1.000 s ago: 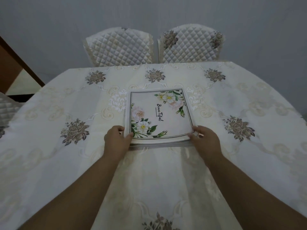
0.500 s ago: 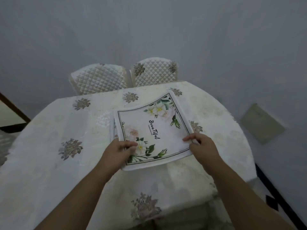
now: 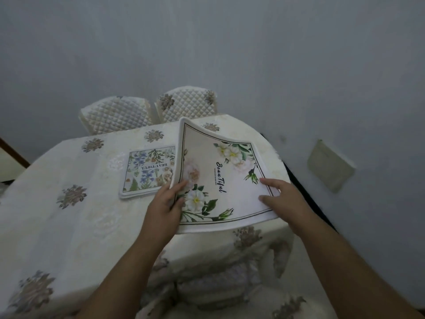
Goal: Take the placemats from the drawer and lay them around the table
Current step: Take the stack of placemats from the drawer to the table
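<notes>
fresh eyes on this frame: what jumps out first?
The white-flower placemat, held up off the table near its right edge, its far corner curling upward. The left hand grips its near-left edge and the right hand its right edge. Next, the blue-flower placemat lying flat on the tablecloth just left of it, in front of two quilted chairs.
</notes>
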